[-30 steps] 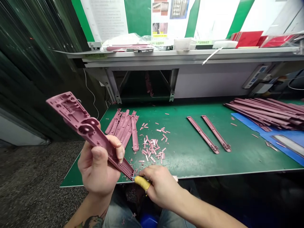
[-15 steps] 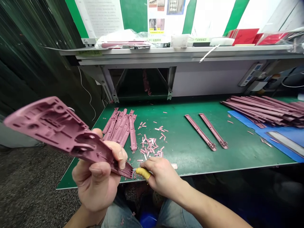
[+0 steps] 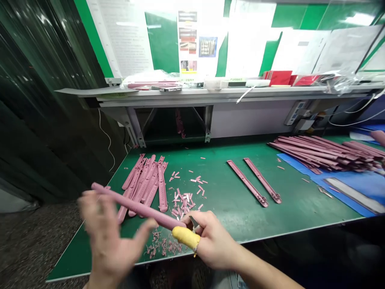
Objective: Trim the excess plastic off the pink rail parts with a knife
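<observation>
The left hand (image 3: 110, 241) (blurred) seems spread, thumb (image 3: 146, 232) apart from its fingers; the right hand (image 3: 212, 243) curls, forearm (image 3: 261, 265) behind its fingers.

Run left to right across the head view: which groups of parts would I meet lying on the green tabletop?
Heap of pink, slotted plastic strips → scatter of small pink plastic chips → two slim pink plastic bars → stack of long pink plastic strips.
</observation>
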